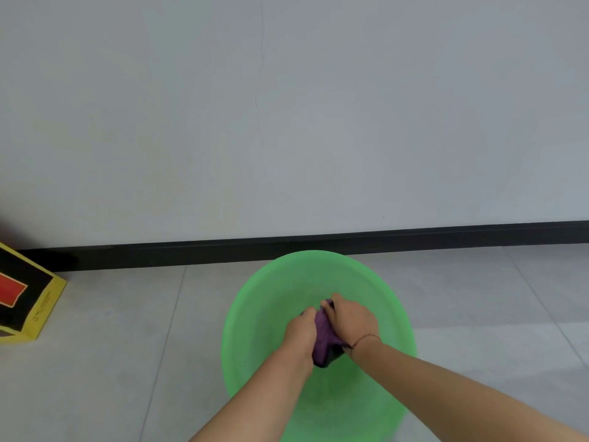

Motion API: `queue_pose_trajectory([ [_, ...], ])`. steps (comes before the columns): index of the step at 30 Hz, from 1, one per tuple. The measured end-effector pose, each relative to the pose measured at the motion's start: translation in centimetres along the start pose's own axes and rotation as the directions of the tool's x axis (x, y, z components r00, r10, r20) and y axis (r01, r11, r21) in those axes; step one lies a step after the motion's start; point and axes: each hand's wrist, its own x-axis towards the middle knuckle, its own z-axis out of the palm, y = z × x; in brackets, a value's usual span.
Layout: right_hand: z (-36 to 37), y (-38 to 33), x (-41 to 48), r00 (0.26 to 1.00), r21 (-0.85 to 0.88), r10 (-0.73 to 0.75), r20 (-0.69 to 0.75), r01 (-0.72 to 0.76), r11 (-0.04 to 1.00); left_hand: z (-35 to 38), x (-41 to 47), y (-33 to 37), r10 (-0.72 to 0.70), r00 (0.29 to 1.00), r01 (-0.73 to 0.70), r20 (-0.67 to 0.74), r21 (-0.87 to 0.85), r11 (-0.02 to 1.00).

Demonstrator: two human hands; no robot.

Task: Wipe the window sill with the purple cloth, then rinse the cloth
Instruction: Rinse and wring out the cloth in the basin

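Note:
A round green basin [255,301] stands on the tiled floor just in front of the wall. Over its middle, both hands hold the bunched purple cloth [323,341] between them. My left hand [301,328] grips the cloth's left side, and my right hand [352,320] closes over its top and right side. A thin red thread circles my right wrist. The cloth hangs down a little below the hands. I cannot tell whether there is water in the basin. No window sill is in view.
A grey wall with a black skirting board [414,239] runs behind the basin. A yellow, black and red box [28,301] stands on the floor at the far left. Grey floor tiles [127,346] surround the basin.

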Motion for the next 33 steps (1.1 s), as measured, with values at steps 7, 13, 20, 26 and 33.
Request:
queue_pose_trajectory([
  [7, 1.6, 1.8, -1.2, 0.978, -0.144, -0.141, 0.151, 0.163, 0.976, -1.4, 1.3, -0.4, 0.107, 0.973, -0.107, -0.205, 0.009, 0.994],
  [13, 0.5, -1.6, -2.3, 0.948, 0.382, 0.185, 0.259, -0.276, 0.882, -0.4, 0.0, -0.4, -0.085, 0.996, 0.085, 0.038, -0.002, 0.996],
  [20, -2.5, -6.6, -7.0, 0.991, 0.567, -0.135, 0.000, 0.112, 0.816, -2.2, 0.3, 1.5, 0.074, 0.997, -0.074, -0.002, -0.081, 0.994],
  [26, -1.4, -4.7, -4.7, 0.992, 0.236, -0.117, -0.044, 0.124, 0.964, -1.0, -0.9, 1.1, -0.098, 0.993, 0.101, 0.059, -0.060, 0.993],
  [33, -0.2, 0.0, -0.6, 0.995, 0.032, -0.092, -0.024, 0.093, 0.995, 0.6, -0.8, 0.4, -0.072, 0.991, 0.066, -0.116, -0.053, 0.996],
])
